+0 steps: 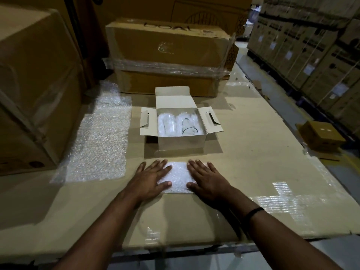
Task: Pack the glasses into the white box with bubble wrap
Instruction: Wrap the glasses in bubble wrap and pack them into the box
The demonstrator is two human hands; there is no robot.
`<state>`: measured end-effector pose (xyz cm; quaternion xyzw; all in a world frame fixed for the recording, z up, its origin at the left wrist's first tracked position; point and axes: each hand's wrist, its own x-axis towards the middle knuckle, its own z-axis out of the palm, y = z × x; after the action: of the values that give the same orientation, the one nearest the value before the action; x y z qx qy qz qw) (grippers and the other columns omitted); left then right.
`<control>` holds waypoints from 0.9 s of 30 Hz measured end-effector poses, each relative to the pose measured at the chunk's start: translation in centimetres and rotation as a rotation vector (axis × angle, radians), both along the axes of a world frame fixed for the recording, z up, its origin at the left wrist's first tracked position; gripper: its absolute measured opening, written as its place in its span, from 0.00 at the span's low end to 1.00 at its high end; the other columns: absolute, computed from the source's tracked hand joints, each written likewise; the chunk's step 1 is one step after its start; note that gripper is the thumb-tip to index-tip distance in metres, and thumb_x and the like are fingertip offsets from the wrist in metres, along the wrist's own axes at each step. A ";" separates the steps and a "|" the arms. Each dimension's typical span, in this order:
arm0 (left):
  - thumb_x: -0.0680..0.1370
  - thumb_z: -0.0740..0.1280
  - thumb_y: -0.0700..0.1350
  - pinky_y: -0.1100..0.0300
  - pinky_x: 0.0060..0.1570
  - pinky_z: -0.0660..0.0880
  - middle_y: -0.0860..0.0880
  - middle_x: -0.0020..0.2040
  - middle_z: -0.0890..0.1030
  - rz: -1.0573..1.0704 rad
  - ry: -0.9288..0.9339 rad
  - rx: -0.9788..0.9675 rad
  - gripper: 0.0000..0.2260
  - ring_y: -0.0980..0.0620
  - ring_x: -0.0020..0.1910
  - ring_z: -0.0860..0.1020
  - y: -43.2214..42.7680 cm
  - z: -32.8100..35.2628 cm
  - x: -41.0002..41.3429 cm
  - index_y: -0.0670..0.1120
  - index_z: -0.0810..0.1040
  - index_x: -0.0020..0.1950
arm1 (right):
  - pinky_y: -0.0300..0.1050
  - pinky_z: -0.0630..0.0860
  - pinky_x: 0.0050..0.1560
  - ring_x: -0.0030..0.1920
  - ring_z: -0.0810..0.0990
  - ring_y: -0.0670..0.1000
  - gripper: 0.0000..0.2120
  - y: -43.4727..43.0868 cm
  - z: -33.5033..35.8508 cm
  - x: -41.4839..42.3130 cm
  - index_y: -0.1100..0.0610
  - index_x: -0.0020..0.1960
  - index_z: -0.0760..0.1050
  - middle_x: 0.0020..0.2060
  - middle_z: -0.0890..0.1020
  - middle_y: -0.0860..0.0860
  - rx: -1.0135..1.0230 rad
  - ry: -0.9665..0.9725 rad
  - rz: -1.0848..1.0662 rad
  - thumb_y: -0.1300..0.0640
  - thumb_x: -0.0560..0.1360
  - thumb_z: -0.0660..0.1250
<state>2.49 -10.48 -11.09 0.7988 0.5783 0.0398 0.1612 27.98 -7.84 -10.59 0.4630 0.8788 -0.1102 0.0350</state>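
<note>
Both arms reach in from six o'clock over the cardboard work surface [253,152]; the left hand [151,180] lies flat, fingers straight and slightly spread, pressing the left edge of a small bubble wrap sheet [179,175]; the right hand [209,182] lies flat in the same way on the sheet's right edge, fingers straight and pointing to twelve o'clock, with a black wristband [254,211] on its wrist; neither hand grips anything, and the bare middle of the sheet shows between them.

Just beyond the sheet, at its twelve o'clock and apart from it, stands the white box [181,142], open, with its side flaps out at nine and three o'clock and its lid flap raised at the far side; inside it the glasses [187,125] sit side by side amid bubble wrap, the right one showing a dark rim; whether they stand or lie I cannot tell.

At nine o'clock of the box a large bubble wrap sheet [101,137] lies flat on the surface; beyond that, at ten o'clock, is a big brown carton [35,84]; at twelve o'clock two taped cartons [169,47] are stacked; at three o'clock, off the surface, sits a small brown box [321,137]; farther off at two o'clock run rows of stacked cartons [311,45].
</note>
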 end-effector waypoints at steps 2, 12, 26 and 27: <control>0.70 0.44 0.72 0.48 0.75 0.45 0.56 0.79 0.53 0.008 -0.025 0.012 0.38 0.57 0.78 0.50 0.2 0.0 -0.3 0.59 0.56 0.78 | 0.53 0.42 0.75 0.78 0.44 0.48 0.41 0.5 0.7 -0.3 0.52 0.79 0.45 0.79 0.47 0.48 -0.053 -0.010 -0.001 0.31 0.72 0.38; 0.65 0.56 0.75 0.53 0.68 0.56 0.53 0.72 0.71 -0.032 -0.051 0.150 0.42 0.51 0.71 0.66 1.0 0.5 -1.3 0.52 0.70 0.73 | 0.49 0.66 0.69 0.71 0.67 0.57 0.39 1.1 3.5 1.1 0.60 0.73 0.66 0.73 0.67 0.56 -0.101 0.052 -0.017 0.43 0.68 0.74; 0.75 0.70 0.41 0.60 0.43 0.73 0.47 0.46 0.84 0.275 -0.612 0.234 0.08 0.48 0.45 0.81 1.6 2.1 -2.6 0.48 0.82 0.53 | 0.50 0.76 0.44 0.42 0.80 0.53 0.04 1.7 4.5 -4.0 0.56 0.45 0.79 0.40 0.83 0.51 0.001 0.475 -0.373 0.56 0.73 0.68; 0.75 0.70 0.41 0.61 0.43 0.73 0.48 0.46 0.84 0.287 -0.642 0.192 0.08 0.49 0.46 0.81 1.6 2.1 -2.9 0.48 0.82 0.54 | 0.50 0.76 0.43 0.41 0.79 0.53 0.04 1.7 4.4 -4.2 0.56 0.45 0.79 0.39 0.82 0.51 -0.011 0.499 -0.375 0.56 0.73 0.68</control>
<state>-0.46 -8.90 -8.98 0.6678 0.5980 0.3648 0.2516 23.82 -6.16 -6.22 0.5757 0.7588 -0.2296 -0.2004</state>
